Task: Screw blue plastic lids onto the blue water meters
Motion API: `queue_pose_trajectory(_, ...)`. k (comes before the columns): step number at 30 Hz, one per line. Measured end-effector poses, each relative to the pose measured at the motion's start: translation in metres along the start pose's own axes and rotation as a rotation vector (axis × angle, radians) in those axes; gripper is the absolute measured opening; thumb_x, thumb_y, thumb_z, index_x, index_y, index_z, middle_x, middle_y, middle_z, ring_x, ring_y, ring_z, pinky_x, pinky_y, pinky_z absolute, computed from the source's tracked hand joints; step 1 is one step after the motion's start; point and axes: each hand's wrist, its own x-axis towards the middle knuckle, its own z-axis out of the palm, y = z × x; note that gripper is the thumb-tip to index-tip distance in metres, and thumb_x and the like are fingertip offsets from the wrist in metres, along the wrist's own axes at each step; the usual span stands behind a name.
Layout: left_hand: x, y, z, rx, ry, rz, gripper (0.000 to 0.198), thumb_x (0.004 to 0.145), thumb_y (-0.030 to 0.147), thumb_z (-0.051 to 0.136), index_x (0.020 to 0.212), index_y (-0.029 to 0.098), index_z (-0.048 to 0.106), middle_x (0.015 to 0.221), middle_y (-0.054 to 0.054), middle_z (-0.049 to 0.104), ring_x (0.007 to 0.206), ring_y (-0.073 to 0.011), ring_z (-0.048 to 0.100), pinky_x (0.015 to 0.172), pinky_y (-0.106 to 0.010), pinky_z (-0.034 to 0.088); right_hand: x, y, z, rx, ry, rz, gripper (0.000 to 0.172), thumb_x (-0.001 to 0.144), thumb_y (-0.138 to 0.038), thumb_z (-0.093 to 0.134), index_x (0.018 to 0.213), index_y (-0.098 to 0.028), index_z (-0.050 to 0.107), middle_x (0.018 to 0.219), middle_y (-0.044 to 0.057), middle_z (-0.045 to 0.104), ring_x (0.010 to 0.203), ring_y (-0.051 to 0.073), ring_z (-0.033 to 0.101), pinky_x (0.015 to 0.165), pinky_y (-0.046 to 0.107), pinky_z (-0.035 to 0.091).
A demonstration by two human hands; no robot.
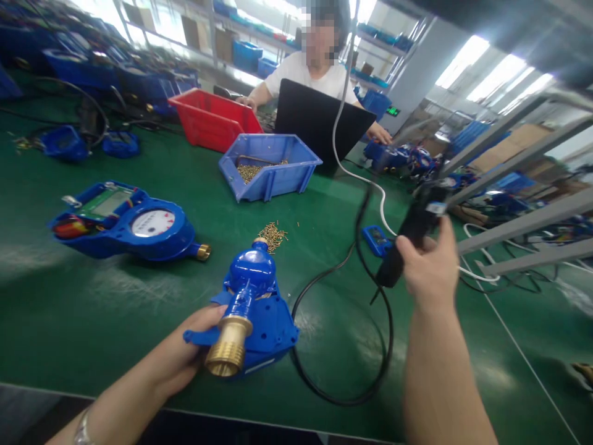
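My left hand (188,349) is closed around a blue water meter (252,272), tipped over so its underside and brass threaded end face me. Its fingers are partly hidden behind the meter. Raised at the right, my right hand (430,262) grips a black corded electric screwdriver (407,238), slightly blurred, apart from the meter. A small heap of brass screws (273,237) lies just beyond the held meter. Left of it, a second water meter (152,224) rests face up, its round dial, circuit board and wires exposed.
A blue bin (282,179) of brass screws stands ahead, beside a red bin (204,123). Black cable (389,346) loops near my right hand. A small blue frame (376,241) lies behind it. Grey metal bars (523,222) border the right. Across the table a person sits behind a black panel (319,117).
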Motion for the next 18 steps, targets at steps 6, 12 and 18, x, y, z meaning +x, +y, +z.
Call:
queue_pose_trajectory(6, 0.012, -0.005, -0.011, 0.042, -0.179, 0.003, 0.025, 0.073, 0.032, 0.066, 0.089, 0.013, 0.066, 0.087, -0.008, 0.070, 0.080, -0.0207, 0.064, 0.078, -0.030, 0.050, -0.032, -0.071, -0.035, 1.072, 0.106, 0.004, 0.034, 0.052, -0.011, 0.054, 0.083, -0.021, 0.050, 0.061, -0.004, 0.056, 0.051, 0.014, 0.053, 0.052, 0.031, 0.049)
queue_pose_trajectory(12, 0.017, -0.013, -0.009, 0.079, -0.207, -0.003, 0.027, 0.075, 0.033, 0.064, 0.095, 0.014, 0.064, 0.092, -0.007, 0.070, 0.080, -0.0189, 0.064, 0.077, -0.028, 0.049, -0.067, -0.116, -0.006, 1.209, -0.153, -0.060, 0.039, 0.064, -0.008, 0.056, 0.100, -0.021, 0.053, 0.062, -0.004, 0.056, 0.052, 0.012, 0.052, 0.054, 0.030, 0.047)
queue_pose_trajectory(18, 0.008, 0.018, -0.003, 0.168, -0.174, 0.071, 0.018, 0.074, 0.031, 0.062, 0.084, 0.018, 0.069, 0.083, -0.002, 0.071, 0.083, -0.0204, 0.064, 0.074, -0.028, 0.048, -0.075, -0.120, 0.018, 1.191, -0.303, -0.024, 0.047, 0.065, -0.006, 0.057, 0.108, -0.023, 0.047, 0.064, -0.004, 0.057, 0.053, 0.015, 0.054, 0.055, 0.032, 0.045)
